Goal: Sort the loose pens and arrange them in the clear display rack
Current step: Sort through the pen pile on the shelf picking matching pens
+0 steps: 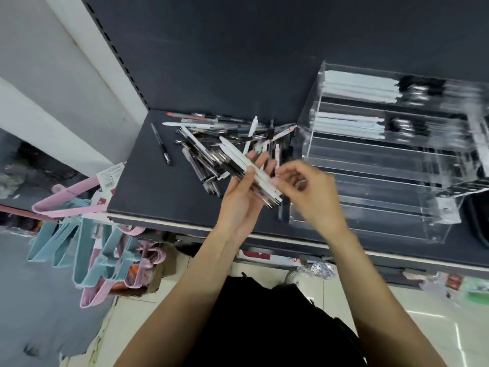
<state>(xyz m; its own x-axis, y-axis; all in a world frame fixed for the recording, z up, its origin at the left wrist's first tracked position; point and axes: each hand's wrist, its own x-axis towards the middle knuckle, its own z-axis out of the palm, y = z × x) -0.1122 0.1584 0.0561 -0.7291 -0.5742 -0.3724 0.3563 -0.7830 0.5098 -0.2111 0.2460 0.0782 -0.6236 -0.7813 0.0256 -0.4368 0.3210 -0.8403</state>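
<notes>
A heap of loose pens (211,133), white, clear and black, lies on the dark shelf (158,192). My left hand (244,192) is palm up over the shelf and holds a bundle of white and clear pens (254,176) lying diagonally across its fingers. My right hand (309,189) is just to the right, its curled fingertips pinching the near end of that bundle. The clear display rack (391,165) stands to the right in stepped tiers. Its two upper tiers hold white pens (360,87) and dark ones; the lower tiers look bare.
One black pen (161,144) lies apart at the heap's left. Pink and blue hangers (87,247) hang off the shelf's left front corner. A white pillar rises at the left. A dark back panel stands behind the shelf. Tiled floor and packaged goods show below.
</notes>
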